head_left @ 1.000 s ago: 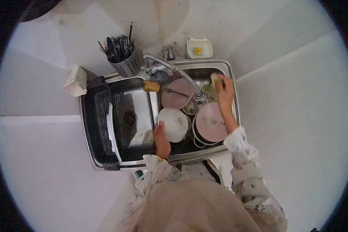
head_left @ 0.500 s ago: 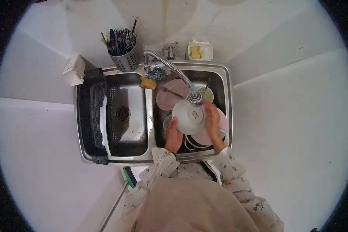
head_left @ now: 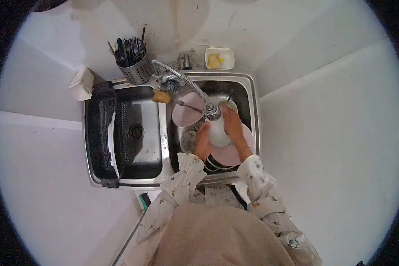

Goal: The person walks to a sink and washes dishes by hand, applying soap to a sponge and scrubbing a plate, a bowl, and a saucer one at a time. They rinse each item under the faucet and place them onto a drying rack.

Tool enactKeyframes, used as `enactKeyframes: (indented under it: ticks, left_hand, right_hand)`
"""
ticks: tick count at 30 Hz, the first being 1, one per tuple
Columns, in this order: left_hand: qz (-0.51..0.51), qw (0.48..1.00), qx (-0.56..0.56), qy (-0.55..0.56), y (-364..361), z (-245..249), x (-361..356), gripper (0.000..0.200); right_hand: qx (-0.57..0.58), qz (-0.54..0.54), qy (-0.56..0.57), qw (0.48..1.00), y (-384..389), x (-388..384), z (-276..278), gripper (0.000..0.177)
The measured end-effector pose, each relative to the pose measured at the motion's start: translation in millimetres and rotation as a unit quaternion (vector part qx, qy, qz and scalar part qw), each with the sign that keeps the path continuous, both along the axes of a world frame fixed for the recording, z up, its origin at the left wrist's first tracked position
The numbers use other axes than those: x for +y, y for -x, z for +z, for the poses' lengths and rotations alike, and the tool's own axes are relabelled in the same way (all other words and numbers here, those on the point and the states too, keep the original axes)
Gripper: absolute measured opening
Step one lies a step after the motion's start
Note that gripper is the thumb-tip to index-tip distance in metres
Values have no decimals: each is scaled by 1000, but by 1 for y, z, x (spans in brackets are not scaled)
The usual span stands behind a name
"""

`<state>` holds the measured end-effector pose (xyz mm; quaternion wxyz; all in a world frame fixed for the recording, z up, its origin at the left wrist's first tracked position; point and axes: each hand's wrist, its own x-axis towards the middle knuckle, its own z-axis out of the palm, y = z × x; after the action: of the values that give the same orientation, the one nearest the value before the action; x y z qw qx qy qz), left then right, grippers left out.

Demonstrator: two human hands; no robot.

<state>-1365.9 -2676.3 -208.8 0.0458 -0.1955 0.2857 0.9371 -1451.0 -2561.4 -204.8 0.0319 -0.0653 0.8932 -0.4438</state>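
In the right basin of the sink, a white bowl (head_left: 218,134) is held between my two hands, under the tap head (head_left: 212,112) on its flexible metal hose. My left hand (head_left: 202,144) grips its left side, thumb up along the wall. At the upper right, my right hand (head_left: 233,125) covers part of the rim, and its fingertips are partly hidden. Beneath and around lie a pink plate (head_left: 181,116) with a fork (head_left: 188,106) across it, a second pink plate (head_left: 228,156), a greyish round dish (head_left: 188,142) and a pale greenish cup (head_left: 232,104) partly behind my right hand.
A perforated metal holder (head_left: 138,72) with cutlery stands behind the sink. A yellow sponge (head_left: 162,96) rests on the divider, near a metal scourer (head_left: 170,86). The left basin (head_left: 142,153) has a black rack (head_left: 105,155) holding a white plate (head_left: 113,146). A white tub (head_left: 228,60) contains yellow pieces.
The bowl has gone from facing up toward the camera to a more tilted pose, lower in the basin. My right hand has shifted further over it. The whole view has moved slightly.
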Motion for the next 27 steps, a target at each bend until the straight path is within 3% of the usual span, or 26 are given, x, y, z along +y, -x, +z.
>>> enactKeyframes:
  ticks: [1,2,3,4,6,9,10,11,12,13,14,15,16,17,19,20,21,23,25,27]
  left_hand:
    - [1,999,10,-36,2,19,-2,42]
    - [1,997,21,-72,6,30,-3,42]
    - [0,997,22,-72,11,27,-4,42]
    - [-13,996,23,-84,18,17,-6,42]
    - [-39,993,23,-106,34,-6,-11,43]
    - [-63,990,22,-127,48,-14,-10,44]
    - [-52,989,-81,-111,51,-7,-4,41]
    - [-39,978,-184,-94,52,-6,3,38]
    - [-38,977,-187,-91,45,-8,11,38]
    - [-39,998,-42,-30,32,-19,19,40]
    - [-40,993,103,34,21,-26,24,41]
    - [-36,994,98,41,16,-21,26,41]
    - [-43,998,4,38,13,-8,27,51]
    - [-50,994,-88,32,11,5,29,61]
    - [-20,994,-108,-5,9,24,28,61]
    - [-34,996,-81,23,8,29,27,58]
    - [-49,996,-56,50,6,29,27,56]
    - [-39,996,-71,33,0,25,14,54]
    - [-31,996,-86,15,-6,5,2,52]
    - [43,995,-80,-33,-9,-25,-5,52]
  right_hand:
    - [1,-1,1,1000,3,17,-5,36]
    - [-168,-41,189,967,7,36,-7,36]
    - [-325,-77,364,869,10,50,-6,37]
    - [-324,-78,363,870,9,60,-1,37]
    - [-457,-92,457,757,-4,76,10,38]
    - [-359,-108,519,769,-24,63,46,33]
    - [-360,-108,519,768,-25,59,50,33]
    - [-317,-128,484,805,-26,54,53,32]
    - [-274,-148,448,838,-28,50,56,32]
    - [-279,-146,450,835,-28,43,69,32]
    - [-221,-107,309,919,-29,34,90,32]
    - [-157,-62,160,973,-30,26,99,33]
    - [-41,-38,1,998,-33,21,92,31]
    - [-43,-34,5,998,-38,16,87,31]
    - [-61,27,-179,982,-50,4,85,27]
    - [6,65,-226,972,-58,3,69,25]
    - [5,67,-226,972,-66,2,65,25]
    - [80,202,-191,957,-79,4,59,25]
    - [54,234,-148,959,-77,11,51,24]
    - [-5,242,-110,964,-56,21,35,23]
